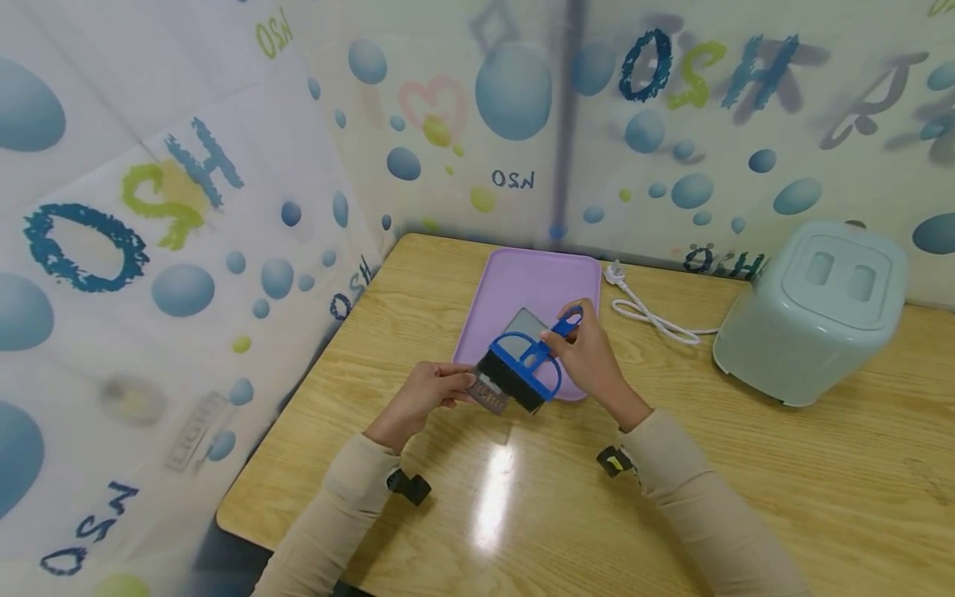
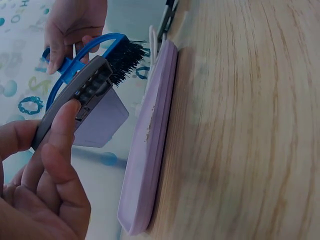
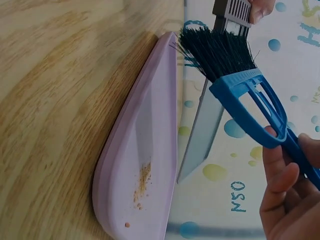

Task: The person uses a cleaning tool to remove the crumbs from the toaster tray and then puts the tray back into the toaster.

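Observation:
My left hand pinches the dark grey slotted end of a crumb tray between thumb and fingers. The tray's flat metal plate slants over a purple tray. In my right hand is the blue handle of a small brush, gripped by thumb and fingers. Its black bristles overlap the grey end of the crumb tray in the head view. Brown crumbs lie on the purple tray in the right wrist view.
A pale green toaster stands on the wooden table to the right. Its white cord and plug lie between it and the purple tray. Printed curtains border the table's back and left.

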A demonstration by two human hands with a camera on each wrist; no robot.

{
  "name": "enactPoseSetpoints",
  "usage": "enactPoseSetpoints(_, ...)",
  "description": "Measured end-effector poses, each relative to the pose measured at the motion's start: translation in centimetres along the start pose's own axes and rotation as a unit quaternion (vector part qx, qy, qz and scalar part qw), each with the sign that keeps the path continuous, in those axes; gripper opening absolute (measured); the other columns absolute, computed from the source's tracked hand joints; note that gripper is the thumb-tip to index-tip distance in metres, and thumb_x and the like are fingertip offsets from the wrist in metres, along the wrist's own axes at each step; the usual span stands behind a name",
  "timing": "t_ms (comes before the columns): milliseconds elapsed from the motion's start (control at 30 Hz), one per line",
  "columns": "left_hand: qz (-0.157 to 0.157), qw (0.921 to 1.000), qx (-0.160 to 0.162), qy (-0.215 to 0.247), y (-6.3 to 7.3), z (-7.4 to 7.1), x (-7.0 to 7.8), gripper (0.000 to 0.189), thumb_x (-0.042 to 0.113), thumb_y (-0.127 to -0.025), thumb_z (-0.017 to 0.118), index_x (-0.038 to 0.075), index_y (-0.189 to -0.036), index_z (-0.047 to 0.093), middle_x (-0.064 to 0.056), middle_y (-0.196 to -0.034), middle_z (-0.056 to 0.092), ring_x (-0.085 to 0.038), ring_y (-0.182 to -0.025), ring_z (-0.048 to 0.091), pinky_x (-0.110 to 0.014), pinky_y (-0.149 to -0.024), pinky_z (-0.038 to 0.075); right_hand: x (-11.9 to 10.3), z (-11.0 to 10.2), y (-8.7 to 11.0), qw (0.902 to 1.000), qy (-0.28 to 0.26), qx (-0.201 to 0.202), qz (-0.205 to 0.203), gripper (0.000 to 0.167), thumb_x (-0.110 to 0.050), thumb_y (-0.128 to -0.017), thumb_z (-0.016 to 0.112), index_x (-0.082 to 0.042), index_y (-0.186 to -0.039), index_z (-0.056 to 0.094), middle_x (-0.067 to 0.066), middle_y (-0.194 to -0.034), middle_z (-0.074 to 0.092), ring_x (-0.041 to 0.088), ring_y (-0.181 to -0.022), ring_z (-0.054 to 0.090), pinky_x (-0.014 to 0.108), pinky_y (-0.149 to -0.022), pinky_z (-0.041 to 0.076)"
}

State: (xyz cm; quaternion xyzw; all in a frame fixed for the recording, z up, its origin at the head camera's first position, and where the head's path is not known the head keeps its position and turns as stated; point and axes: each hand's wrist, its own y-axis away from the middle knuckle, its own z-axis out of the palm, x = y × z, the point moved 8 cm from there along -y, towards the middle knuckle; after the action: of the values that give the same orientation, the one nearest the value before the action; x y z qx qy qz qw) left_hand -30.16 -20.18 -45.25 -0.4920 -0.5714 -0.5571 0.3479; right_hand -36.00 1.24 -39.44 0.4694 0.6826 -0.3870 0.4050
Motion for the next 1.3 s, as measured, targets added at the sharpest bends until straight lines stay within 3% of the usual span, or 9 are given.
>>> enactPoseSetpoints(533,0.001,1.0000,0.004,-0.001,0.1,-0.1,-0.3,0.038,0.011,-0.093,0.058,-0.007,-0.127,0.059,0.011,-0.069,0.070,-0.001,-0.064,0.066,-0.018,-0.057,0.043,0.7,-1.3,-0.4,0.9988,0.034,0.033,-0.016,0.030,-0.012,-0.094,0.062,-0.002,-0.110,0.038,0.023,-0.084,0.067,0.018,-0.066,0.065,0.026,-0.054,0.046)
enactPoseSetpoints(700,0.004,1.0000,0.007,0.000,0.2,-0.2,-0.2,0.038,0.010,-0.093,0.058,-0.009,-0.125,0.059,0.010,-0.068,0.070,-0.001,-0.063,0.065,-0.018,-0.057,0.043,0.9,-1.7,-0.5,0.9984,0.036,0.041,-0.012,0.030,-0.013,-0.095,0.061,-0.003,-0.112,0.038,0.023,-0.086,0.067,0.022,-0.067,0.065,0.029,-0.053,0.046)
enactPoseSetpoints(967,0.002,1.0000,0.007,0.001,0.4,-0.3,-0.3,0.038,0.012,-0.093,0.058,-0.008,-0.126,0.060,0.012,-0.066,0.069,-0.001,-0.064,0.065,-0.019,-0.059,0.044,1.2,-2.5,-0.6,0.9930,0.093,0.073,-0.007,0.033,-0.018,-0.096,0.061,-0.005,-0.116,0.039,0.021,-0.086,0.066,0.029,-0.074,0.064,0.030,-0.056,0.044)
enactPoseSetpoints(1300,0.004,0.9999,0.013,0.008,0.4,-0.5,-0.2,0.038,0.010,-0.092,0.058,-0.009,-0.124,0.060,0.012,-0.065,0.069,-0.001,-0.063,0.065,-0.019,-0.058,0.043,1.7,-3.1,-0.9,0.9897,0.112,0.088,0.010,0.035,-0.024,-0.096,0.060,-0.006,-0.118,0.040,0.019,-0.089,0.066,0.029,-0.075,0.062,0.031,-0.057,0.043)
